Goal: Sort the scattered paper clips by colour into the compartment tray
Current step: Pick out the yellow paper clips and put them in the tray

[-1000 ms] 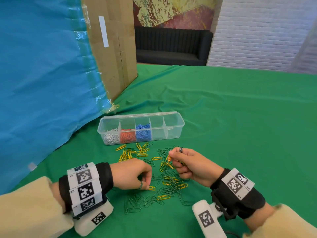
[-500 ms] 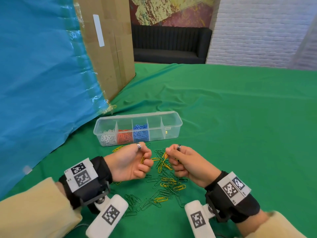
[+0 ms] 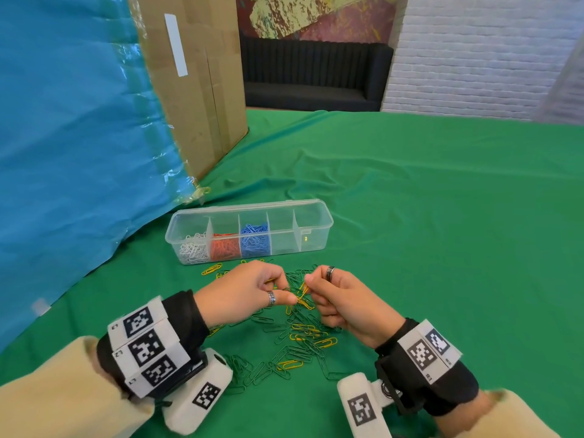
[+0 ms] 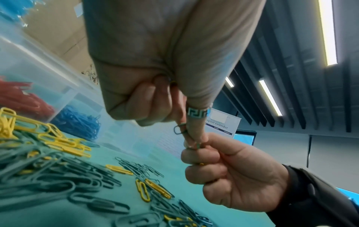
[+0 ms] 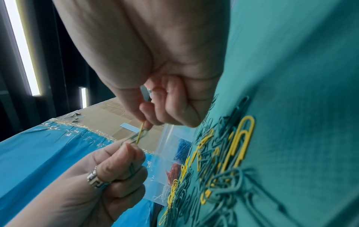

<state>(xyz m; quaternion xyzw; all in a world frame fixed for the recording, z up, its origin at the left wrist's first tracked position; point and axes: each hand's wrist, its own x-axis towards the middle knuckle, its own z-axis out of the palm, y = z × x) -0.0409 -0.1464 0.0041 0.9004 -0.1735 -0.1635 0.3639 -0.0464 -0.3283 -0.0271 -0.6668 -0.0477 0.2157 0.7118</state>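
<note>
A clear compartment tray lies on the green cloth, with white, red and blue clips in its three left compartments. Loose yellow and green paper clips lie scattered in front of it. Both hands hover over this pile with their fingertips almost meeting. My left hand pinches a green clip between thumb and forefinger. My right hand pinches a yellow clip that is hooked into the green one. The other fingers of both hands are curled in.
A large cardboard box wrapped in blue plastic stands close on the left, just behind the tray. Green cloth covers the table to the right and beyond. A black sofa stands past the far edge.
The left hand lifted off the cloth near the pile and came up to the right hand. Their fingertips now meet on the linked clips.
</note>
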